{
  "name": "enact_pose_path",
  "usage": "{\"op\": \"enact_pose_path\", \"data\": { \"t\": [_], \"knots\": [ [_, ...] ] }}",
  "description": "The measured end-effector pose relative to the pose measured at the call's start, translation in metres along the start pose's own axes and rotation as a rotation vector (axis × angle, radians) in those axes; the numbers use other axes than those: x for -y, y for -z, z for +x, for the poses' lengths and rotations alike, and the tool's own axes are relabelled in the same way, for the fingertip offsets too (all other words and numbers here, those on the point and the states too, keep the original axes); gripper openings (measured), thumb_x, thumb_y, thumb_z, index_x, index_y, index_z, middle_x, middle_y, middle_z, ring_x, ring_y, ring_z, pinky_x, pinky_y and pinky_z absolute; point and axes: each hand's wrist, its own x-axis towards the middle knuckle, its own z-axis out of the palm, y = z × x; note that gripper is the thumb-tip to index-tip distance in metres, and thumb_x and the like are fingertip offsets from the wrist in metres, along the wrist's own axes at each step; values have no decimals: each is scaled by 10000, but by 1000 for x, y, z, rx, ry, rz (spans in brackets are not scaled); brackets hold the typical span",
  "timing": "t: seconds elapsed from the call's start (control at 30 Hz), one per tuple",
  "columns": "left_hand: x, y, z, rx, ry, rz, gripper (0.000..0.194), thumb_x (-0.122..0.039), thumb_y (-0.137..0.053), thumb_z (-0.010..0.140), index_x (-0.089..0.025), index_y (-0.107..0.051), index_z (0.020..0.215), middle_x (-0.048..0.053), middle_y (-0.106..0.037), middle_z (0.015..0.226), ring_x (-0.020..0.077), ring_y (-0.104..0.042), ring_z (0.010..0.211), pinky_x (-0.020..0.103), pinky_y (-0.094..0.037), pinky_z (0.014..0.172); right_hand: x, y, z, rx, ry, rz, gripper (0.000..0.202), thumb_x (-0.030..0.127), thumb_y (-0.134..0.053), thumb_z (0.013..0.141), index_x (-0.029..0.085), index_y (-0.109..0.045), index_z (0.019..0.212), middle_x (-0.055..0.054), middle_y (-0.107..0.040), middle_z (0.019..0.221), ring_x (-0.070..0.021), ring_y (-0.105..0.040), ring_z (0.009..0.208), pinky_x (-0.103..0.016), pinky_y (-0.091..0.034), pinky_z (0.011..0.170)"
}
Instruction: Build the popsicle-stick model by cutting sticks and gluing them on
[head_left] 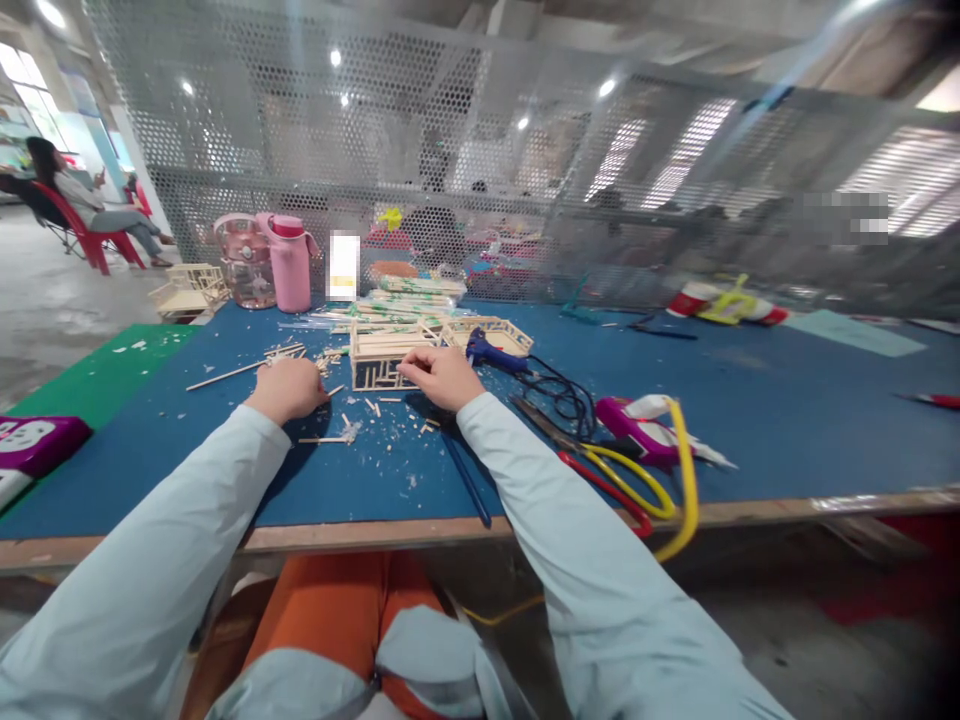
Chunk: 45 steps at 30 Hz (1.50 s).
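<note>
Head view, catalogued as I see it from my post. Item one: left hand [289, 388], knuckles up on the blue bench [787, 400], fingers curled into a loose fist; whether they pinch a stick I cannot tell, though loose sticks [240, 370] lie just beside it, within easy reach. Item two: right hand [444, 377], fingers bent and closed against the near edge of the stick frame [382, 358], which stands between both hands, apparently steadied so that it stays square. Item three: wood offcuts [375, 425] scattered on the bench in front of the wrists, where trimming would drop them. Item four: blue glue gun [487, 352] lying just right of the right hand, nozzle toward the frame, its cord [562, 398] trailing away. Item five: red-and-yellow cutters [622, 480] near the bench edge, beside a purple tool [645, 428]. Item six: pink bottles [270, 262] set far back, well apart from the work. Item seven: second stick frame [187, 290] at the far left corner.
</note>
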Motion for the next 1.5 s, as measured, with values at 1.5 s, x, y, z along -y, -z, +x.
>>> {"op": "enact_pose_path", "data": {
  "t": [1.5],
  "knots": [
    [-10,-17,13,-225,-17,-697,328,-347,-584,717,-153,-725,941,66,-735,883,214,-649,803,272,-467,736,3,-15,4,57,-42,-336,179,325,-578,822,234,-730,851,-21,-728,866,-164,-621,812,-254,-398,713]
  ]
}}
